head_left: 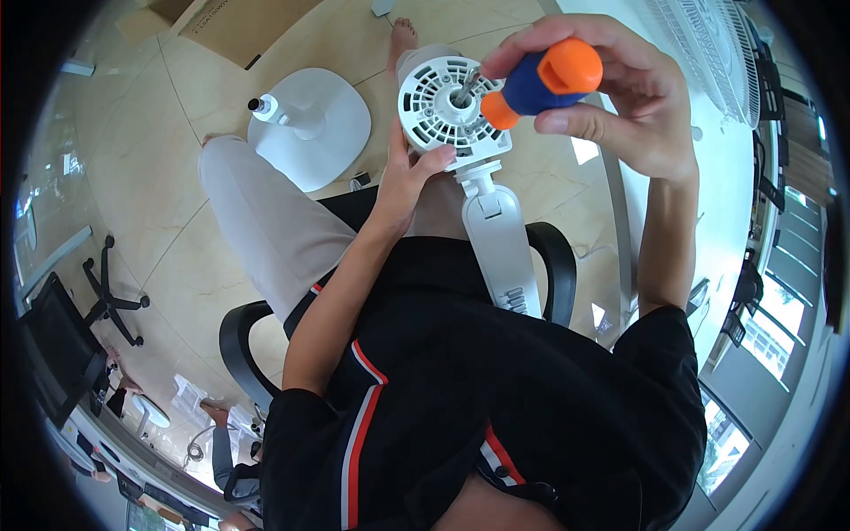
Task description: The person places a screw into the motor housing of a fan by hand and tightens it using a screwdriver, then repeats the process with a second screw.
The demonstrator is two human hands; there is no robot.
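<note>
On my lap is a white fan motor housing (434,126) with a round slotted face and a metal shaft (462,92) standing up from its middle. My left hand (409,181) is closed around the housing's lower edge, thumb on the rim. A white fan neck (500,239) runs from the housing back toward my body. My right hand (651,97) grips a screwdriver (529,88) with an orange and blue handle, held over the housing's right side. The right index fingertip is close to the metal shaft. The screwdriver's tip is hard to make out against the housing.
A white fan base (332,146) with a short post stands on the tiled floor. Beyond it lies a cardboard box (243,26). To the right, a wire fan grille (708,53) rests on a white table (722,257). An office chair (66,345) and other people are at the lower left.
</note>
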